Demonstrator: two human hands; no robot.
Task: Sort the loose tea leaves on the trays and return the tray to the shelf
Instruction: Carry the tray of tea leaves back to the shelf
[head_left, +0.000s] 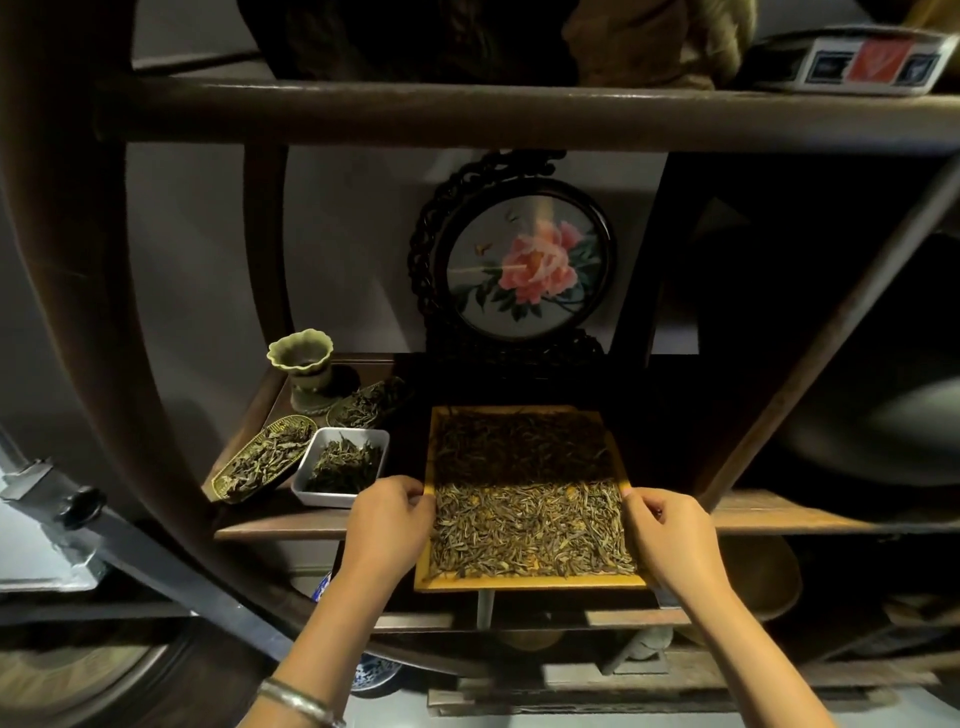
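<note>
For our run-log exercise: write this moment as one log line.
left hand: grips tray left edge | right hand: grips right edge | tray: half on shelf, overhanging | tea: dark far, pale near

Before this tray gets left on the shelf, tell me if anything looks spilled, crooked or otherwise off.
Only one thing: the yellow tray sits half on the shelf, its near end overhanging the front edge, with the left hand and right hand gripping its sides. The tea looks contained; no spill shows.
</note>
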